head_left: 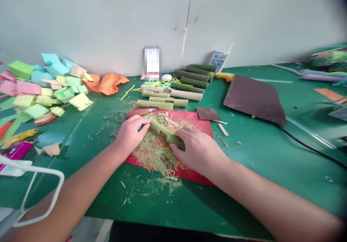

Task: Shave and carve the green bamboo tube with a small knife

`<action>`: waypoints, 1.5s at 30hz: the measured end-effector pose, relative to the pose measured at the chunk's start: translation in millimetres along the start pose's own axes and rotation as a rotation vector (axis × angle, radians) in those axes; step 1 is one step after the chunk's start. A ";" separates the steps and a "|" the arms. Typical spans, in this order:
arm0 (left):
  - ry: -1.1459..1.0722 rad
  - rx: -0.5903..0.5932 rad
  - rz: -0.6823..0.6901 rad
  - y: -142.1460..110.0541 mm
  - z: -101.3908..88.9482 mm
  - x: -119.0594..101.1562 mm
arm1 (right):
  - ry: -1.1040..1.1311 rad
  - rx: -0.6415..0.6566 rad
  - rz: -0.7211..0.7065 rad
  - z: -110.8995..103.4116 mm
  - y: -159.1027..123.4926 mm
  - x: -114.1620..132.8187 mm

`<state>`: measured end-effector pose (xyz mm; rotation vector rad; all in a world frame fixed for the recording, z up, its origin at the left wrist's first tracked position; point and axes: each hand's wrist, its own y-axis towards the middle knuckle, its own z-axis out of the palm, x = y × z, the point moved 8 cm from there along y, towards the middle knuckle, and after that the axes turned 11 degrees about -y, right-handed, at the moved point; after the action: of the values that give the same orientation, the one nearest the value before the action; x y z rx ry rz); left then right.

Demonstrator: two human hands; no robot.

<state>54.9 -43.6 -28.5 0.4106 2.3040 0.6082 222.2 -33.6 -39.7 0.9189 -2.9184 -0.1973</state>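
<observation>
My right hand is wrapped round the near end of a notched bamboo tube, held slantwise above a red mat. At the tube's far end, my left hand is closed in a pinch. A small dark piece shows between its thumb and fingers; its kind is hard to make out. Bamboo shavings and dust cover much of the mat. Beyond it lie pale cut bamboo tubes and several darker green bamboo tubes.
Folded coloured paper pieces are heaped at the left, near an orange cloth-like sheet. A phone-like screen leans on the wall. A large brown sheet lies at right, with a smaller brown sheet at the mat's corner.
</observation>
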 end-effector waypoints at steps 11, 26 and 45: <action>0.095 0.081 0.168 -1.4 12.7 -15.4 | -0.014 -0.005 -0.030 1.8 0.6 5.3; -0.045 -0.008 0.010 1.1 0.2 -0.8 | -0.060 0.010 -0.009 -0.5 -0.1 4.8; -0.083 -0.033 -0.073 2.2 -1.7 6.4 | -0.069 -0.017 -0.045 -6.3 1.4 6.5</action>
<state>49.5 -39.3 -29.8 0.3288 2.2170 0.5825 216.8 -36.9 -33.1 0.9948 -2.9558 -0.2609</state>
